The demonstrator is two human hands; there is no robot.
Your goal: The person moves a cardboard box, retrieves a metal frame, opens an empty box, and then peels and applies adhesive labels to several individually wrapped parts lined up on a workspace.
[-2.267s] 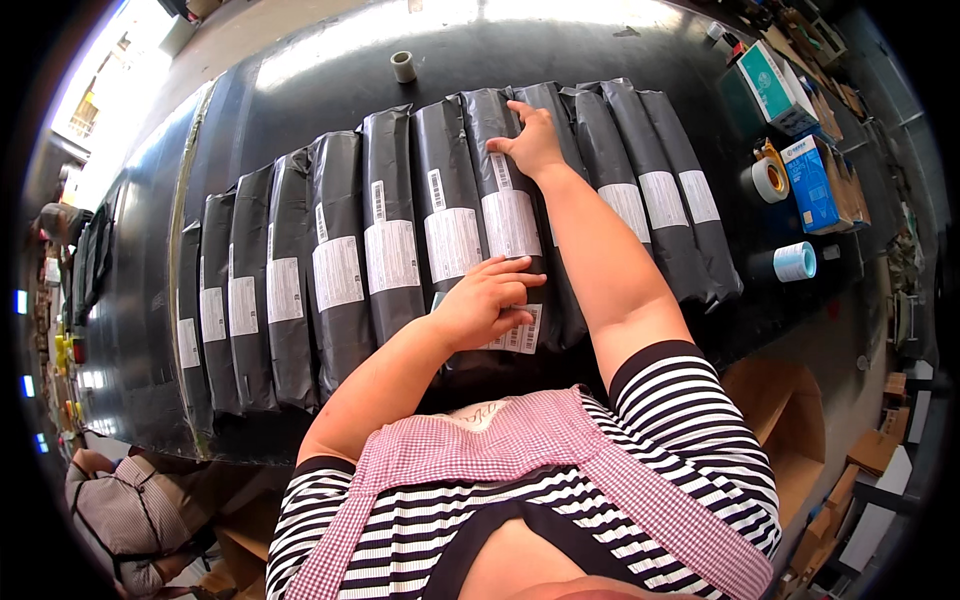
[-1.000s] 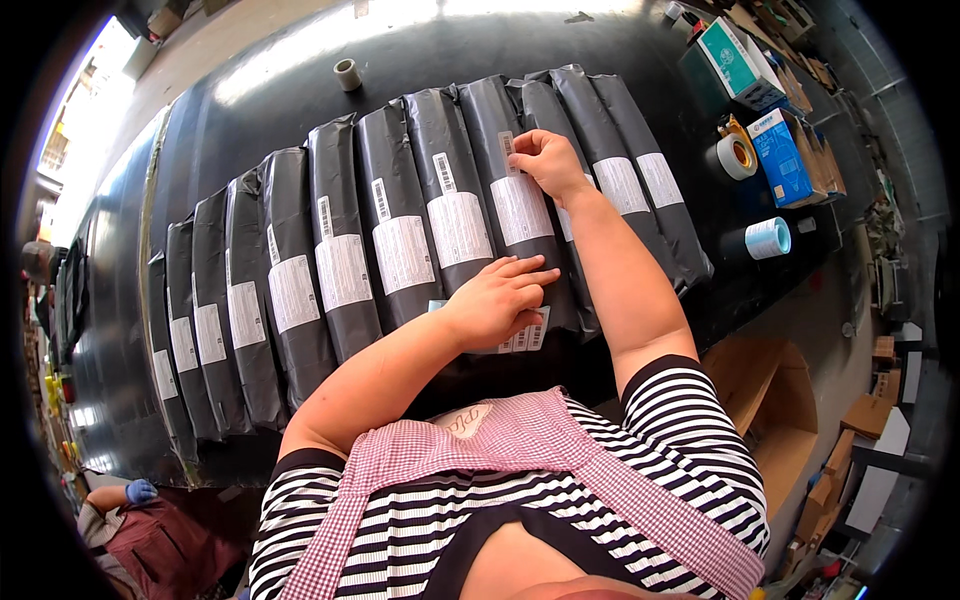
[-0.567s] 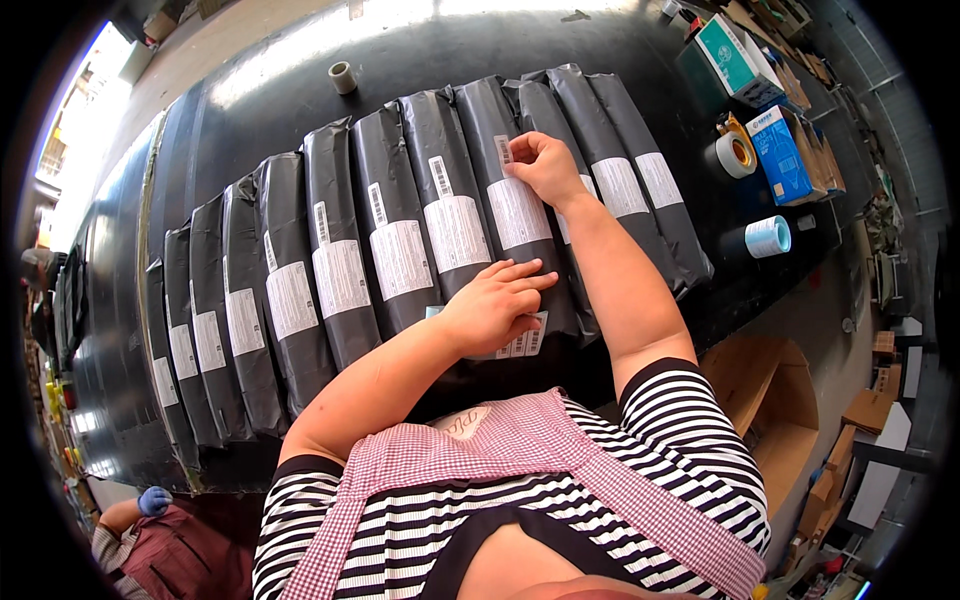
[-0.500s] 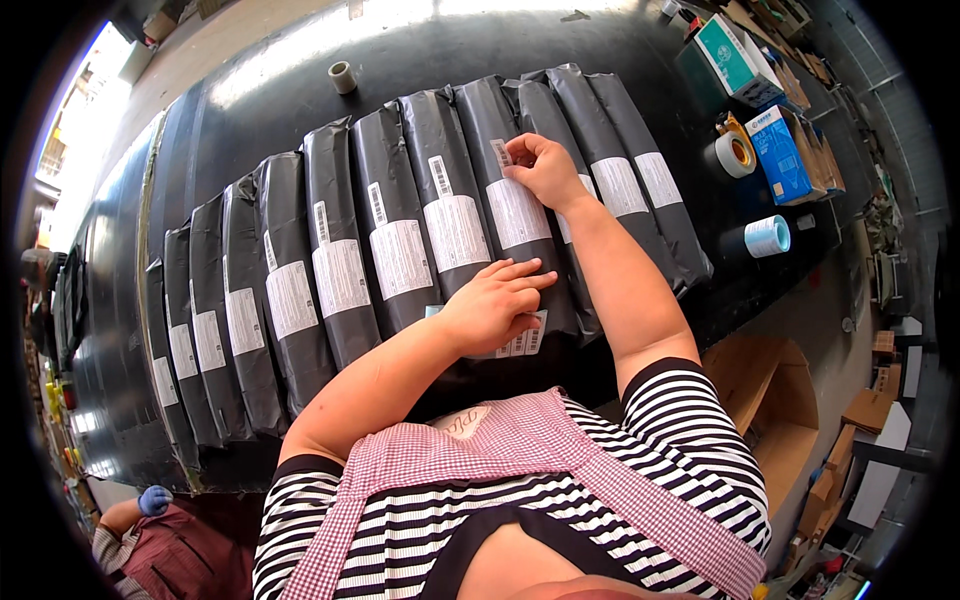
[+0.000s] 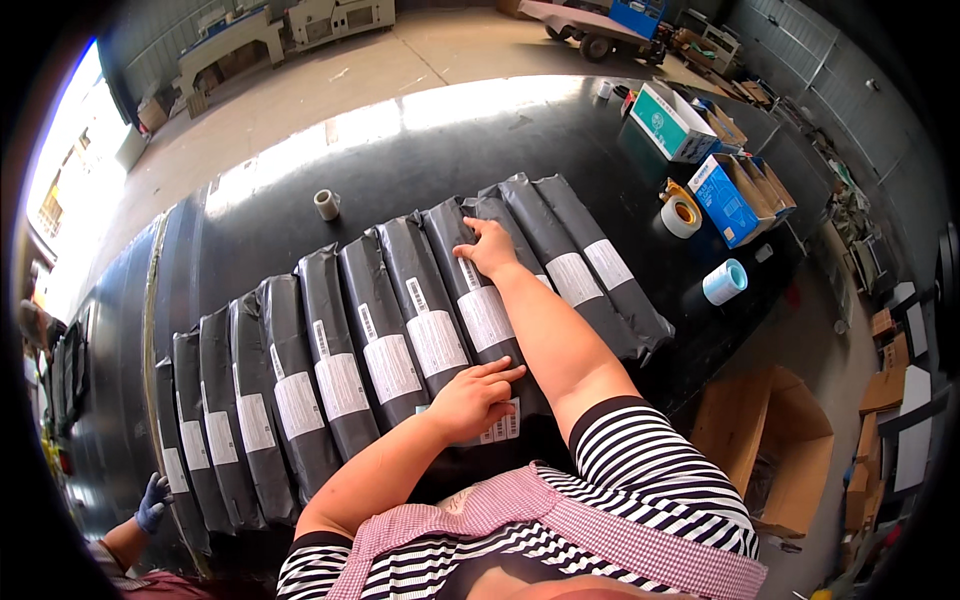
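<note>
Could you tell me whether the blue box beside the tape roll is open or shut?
Open: the blue box has its top flaps raised, showing a brown inside. Its contents cannot be made out.

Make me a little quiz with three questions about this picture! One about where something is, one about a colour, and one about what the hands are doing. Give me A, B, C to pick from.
1. Where is the small grey tape core?
A. On the black table beyond the row of packages
B. Inside the cardboard box on the floor
C. In the right hand

2. What colour are the long packages?
A. Bright yellow
B. Dark grey with white labels
C. Red

3. What are the two hands doing?
A. Both raised in the air
B. Both pressing flat on packages
C. Holding scissors

Answers:
1. A: the core stands on bare table past the packages' far ends.
2. B: each is dark grey and bears white labels.
3. B: the left hand lies on a near package's label, the right hand on a farther package.
</note>
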